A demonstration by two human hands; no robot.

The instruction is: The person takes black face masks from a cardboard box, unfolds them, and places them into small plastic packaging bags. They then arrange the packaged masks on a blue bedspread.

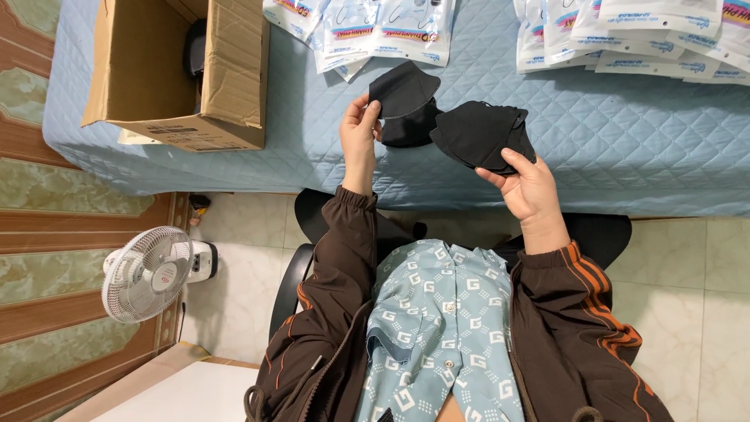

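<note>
Black masks: one folded mask [404, 90] pinched in left hand [359, 134] grip, thumb & fingers pressed on its edge, held above quilted blue bed [625, 133]. Right hand [530, 186] grip pinches a fanned stack of masks [476, 133] just beside it. Packaged masks [375, 31] lie farther back on bed; open cardboard box [180, 70] at left. Fan [148, 273] on floor.

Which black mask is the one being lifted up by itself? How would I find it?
Find the blue quilted table cover. Near its front edge, the left hand pinches one black mask. It is single and raised, unlike the fanned stack in the right hand.
</note>
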